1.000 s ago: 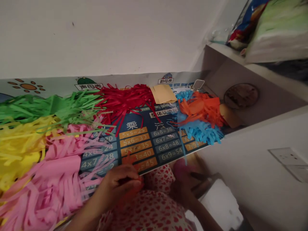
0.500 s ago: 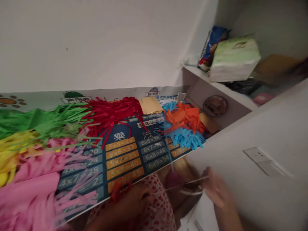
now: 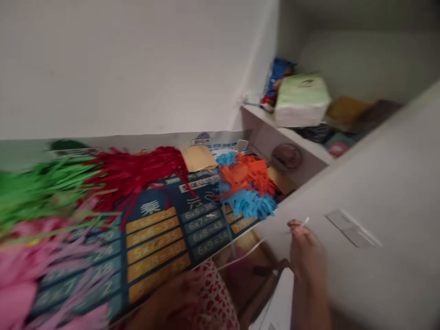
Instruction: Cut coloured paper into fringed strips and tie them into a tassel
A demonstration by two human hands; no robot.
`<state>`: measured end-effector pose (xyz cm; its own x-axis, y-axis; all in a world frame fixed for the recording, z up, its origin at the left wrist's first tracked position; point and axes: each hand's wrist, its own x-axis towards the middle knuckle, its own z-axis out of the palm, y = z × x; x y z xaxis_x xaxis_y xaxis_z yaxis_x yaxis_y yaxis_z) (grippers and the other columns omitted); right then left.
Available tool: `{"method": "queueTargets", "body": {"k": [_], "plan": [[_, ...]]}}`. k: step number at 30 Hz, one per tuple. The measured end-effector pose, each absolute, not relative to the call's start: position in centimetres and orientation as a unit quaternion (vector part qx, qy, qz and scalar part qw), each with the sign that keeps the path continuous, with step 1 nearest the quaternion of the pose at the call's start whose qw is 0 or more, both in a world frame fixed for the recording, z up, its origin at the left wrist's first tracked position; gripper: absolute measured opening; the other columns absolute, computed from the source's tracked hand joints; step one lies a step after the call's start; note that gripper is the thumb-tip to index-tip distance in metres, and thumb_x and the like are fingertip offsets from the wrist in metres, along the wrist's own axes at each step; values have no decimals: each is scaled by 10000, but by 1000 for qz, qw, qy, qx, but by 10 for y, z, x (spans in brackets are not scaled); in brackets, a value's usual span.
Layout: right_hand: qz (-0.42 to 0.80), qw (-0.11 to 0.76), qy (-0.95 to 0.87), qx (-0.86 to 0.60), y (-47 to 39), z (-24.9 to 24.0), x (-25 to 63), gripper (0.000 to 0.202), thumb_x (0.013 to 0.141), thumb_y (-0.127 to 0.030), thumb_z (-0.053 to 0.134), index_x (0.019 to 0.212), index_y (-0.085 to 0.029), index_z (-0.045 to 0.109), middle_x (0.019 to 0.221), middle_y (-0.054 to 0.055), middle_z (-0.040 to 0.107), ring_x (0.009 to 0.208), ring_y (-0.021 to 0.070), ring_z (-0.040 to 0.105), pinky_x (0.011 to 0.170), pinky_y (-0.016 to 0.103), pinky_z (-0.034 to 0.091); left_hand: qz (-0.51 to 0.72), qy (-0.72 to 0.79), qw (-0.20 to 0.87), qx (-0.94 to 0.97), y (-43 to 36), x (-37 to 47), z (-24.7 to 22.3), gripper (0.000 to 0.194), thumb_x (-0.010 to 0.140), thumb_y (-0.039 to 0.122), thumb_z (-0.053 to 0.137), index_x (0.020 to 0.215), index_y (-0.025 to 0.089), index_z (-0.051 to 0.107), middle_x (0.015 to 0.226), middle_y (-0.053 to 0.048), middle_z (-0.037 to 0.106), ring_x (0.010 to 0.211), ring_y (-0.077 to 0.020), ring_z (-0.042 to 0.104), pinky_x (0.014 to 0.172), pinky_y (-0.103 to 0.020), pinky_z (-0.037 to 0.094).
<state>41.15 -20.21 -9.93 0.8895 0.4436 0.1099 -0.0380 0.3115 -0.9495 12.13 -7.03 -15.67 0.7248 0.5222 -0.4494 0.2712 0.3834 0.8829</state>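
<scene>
My right hand point(image 3: 307, 252) is raised beside the white panel at the right, fingers pinched on a thin white string whose short end sticks up past the fingertips. A pale length of the string point(image 3: 247, 253) slants from near my left hand up toward the right one. Smeared by motion, my left hand point(image 3: 177, 293) is low over my lap, by the front edge of the table mat point(image 3: 202, 208); whether it grips anything is unclear. Fringed paper lies on the mat: red point(image 3: 137, 172), green point(image 3: 51, 183), pink point(image 3: 24, 261), orange point(image 3: 249, 172) and blue point(image 3: 252, 204).
A yellowish paper packet point(image 3: 198, 159) lies at the back by the wall. On the right shelf stand a green-and-white tissue pack point(image 3: 302, 101) and a blue snack bag point(image 3: 278, 75). A wall socket plate point(image 3: 349, 227) is on the white panel.
My right hand has moved up, and the string, stretched taut before, now sags in a curve. Red paper strips seen by my left hand no longer show. The view has turned right.
</scene>
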Motion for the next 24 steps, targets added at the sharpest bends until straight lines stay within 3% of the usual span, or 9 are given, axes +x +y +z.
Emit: {"method": "queueTargets", "body": {"k": [1, 3, 6, 11, 17, 20, 22, 24], "plan": [[183, 752, -204, -599, -194, -101, 394, 179, 712, -332, 740, 663, -209, 620, 818, 15, 705, 720, 152, 621, 664, 254, 483, 125, 383, 755, 517, -67, 117, -147, 279, 557, 436, 790, 654, 199, 678, 837, -38, 690, 775, -206, 629, 658, -270, 484], [283, 636, -279, -661, -173, -106, 350, 172, 772, -342, 671, 675, -207, 626, 737, 10, 693, 637, 152, 601, 589, 241, 460, 209, 437, 768, 418, -60, 111, -133, 330, 561, 439, 812, 714, 174, 691, 651, -17, 652, 588, -159, 600, 574, -256, 470], [385, 513, -394, -658, -142, -110, 286, 199, 796, -357, 646, 677, -201, 672, 621, -2, 655, 578, 150, 578, 552, 230, 435, 269, 434, 810, 287, -51, 108, -123, 426, 456, 360, 893, 758, 153, 677, 549, 7, 636, 468, -108, 562, 497, -202, 438], [359, 456, -495, -647, -110, -115, 243, 275, 865, -393, 555, 722, -216, 708, 697, 10, 694, 661, 159, 625, 610, 217, 466, 337, 389, 832, 206, -45, 103, -128, 397, 456, 297, 917, 681, 145, 628, 545, 10, 645, 425, -80, 552, 460, -165, 420], [341, 437, -512, -656, -105, -124, 240, 310, 900, -385, 512, 727, -215, 705, 694, 23, 695, 641, 165, 648, 609, 230, 504, 342, 382, 820, 254, -44, 94, -132, 282, 588, 261, 845, 722, 142, 626, 660, -3, 677, 509, -87, 574, 534, -190, 457], [322, 396, -538, -671, -109, -129, 240, 281, 903, -402, 508, 1003, -227, 705, 943, 58, 724, 846, 198, 676, 733, 265, 528, 363, 418, 742, 378, -49, 94, -129, 208, 631, 199, 784, 725, 158, 603, 694, -1, 664, 633, -133, 618, 608, -217, 474], [335, 378, -560, -657, -110, -130, 240, 392, 892, -404, 527, 1237, -231, 599, 1181, 78, 664, 1045, 216, 632, 862, 295, 508, 364, 438, 684, 456, -54, 94, -127, 193, 661, 185, 747, 745, 182, 573, 721, -2, 657, 694, -167, 636, 650, -249, 486], [364, 376, -564, -638, -109, -131, 238, 394, 893, -392, 528, 1248, -229, 582, 1185, 78, 657, 1047, 212, 625, 866, 304, 503, 355, 452, 625, 528, -58, 93, -127, 158, 702, 205, 708, 779, 199, 571, 759, -17, 661, 725, -193, 644, 675, -281, 491]]}}
